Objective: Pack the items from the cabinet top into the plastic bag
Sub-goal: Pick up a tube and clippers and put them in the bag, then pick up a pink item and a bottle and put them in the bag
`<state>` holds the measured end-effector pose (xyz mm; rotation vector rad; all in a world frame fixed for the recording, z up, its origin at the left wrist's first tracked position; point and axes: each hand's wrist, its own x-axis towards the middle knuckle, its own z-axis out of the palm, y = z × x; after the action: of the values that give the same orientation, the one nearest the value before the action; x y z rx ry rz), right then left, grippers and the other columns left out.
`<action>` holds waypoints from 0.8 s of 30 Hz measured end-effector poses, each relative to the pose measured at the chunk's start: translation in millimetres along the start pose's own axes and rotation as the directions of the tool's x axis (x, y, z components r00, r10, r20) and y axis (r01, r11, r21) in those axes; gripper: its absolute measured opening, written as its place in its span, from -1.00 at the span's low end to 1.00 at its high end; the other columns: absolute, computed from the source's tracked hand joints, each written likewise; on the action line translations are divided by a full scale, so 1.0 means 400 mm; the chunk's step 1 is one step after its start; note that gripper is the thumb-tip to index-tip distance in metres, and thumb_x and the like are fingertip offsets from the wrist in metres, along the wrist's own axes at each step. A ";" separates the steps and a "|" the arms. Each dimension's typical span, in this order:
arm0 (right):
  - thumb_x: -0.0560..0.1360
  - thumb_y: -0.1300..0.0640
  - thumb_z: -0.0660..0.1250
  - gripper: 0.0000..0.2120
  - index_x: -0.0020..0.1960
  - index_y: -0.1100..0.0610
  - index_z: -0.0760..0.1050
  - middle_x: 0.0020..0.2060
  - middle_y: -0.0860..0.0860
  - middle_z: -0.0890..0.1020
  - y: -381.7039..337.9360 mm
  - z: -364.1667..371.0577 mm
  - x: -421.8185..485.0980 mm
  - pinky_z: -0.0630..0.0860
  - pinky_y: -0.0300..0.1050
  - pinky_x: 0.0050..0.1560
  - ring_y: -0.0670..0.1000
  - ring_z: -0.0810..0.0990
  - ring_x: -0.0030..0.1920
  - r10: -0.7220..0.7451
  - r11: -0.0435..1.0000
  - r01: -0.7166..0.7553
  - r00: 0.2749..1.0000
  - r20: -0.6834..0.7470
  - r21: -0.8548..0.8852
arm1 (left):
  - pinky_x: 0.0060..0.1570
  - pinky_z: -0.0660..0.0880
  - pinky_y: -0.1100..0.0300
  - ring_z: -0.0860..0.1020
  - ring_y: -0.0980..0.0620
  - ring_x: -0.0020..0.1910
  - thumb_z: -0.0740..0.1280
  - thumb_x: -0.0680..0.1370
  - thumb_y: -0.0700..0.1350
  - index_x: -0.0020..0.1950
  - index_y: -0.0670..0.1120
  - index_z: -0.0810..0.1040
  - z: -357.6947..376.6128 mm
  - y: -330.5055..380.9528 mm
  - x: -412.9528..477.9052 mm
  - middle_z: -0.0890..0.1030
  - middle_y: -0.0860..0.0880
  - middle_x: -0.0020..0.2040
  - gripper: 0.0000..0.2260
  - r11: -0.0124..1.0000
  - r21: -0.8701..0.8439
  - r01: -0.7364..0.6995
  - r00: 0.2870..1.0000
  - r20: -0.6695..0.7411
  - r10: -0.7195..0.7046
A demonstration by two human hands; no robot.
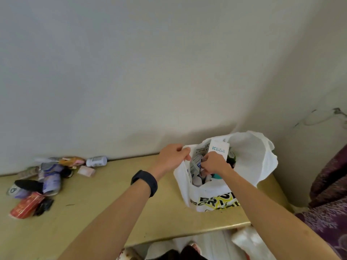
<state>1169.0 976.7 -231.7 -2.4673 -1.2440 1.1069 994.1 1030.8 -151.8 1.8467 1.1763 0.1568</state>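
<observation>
A white plastic bag (249,158) with black and yellow print stands open at the right end of the cabinet top (112,199). My left hand (173,156) pinches the bag's left rim and holds it up. My right hand (216,163) is inside the mouth of the bag, shut on a white box with blue lettering (219,150) that sticks up out of it. Other packets and a teal item lie inside the bag. A pile of items (37,182) remains at the left end of the cabinet top: purple packets, a red box (26,206), a white bottle (96,161), a pink box (86,171).
The cabinet stands against a pale wall, with a corner wall right behind the bag. A purple patterned cloth (330,194) lies to the right of the cabinet. Another white bag (246,241) sits on the floor below the cabinet's front edge.
</observation>
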 end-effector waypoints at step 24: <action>0.49 0.13 0.38 -0.82 0.02 -0.09 0.65 0.02 -0.26 0.64 -0.144 0.187 -0.404 0.45 -0.37 0.09 -0.16 0.57 0.13 -0.358 0.791 0.565 0.738 -0.572 0.235 | 0.15 0.46 0.20 0.51 0.16 0.18 0.24 0.61 0.14 0.30 0.12 0.47 -0.054 -0.410 -0.125 0.54 0.17 0.19 -0.72 0.994 0.086 0.061 0.996 -0.076 -0.054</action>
<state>1020.9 879.7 -171.4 -1.8003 -1.2230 0.4637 848.0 1026.8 -244.3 1.8953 1.3045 0.1426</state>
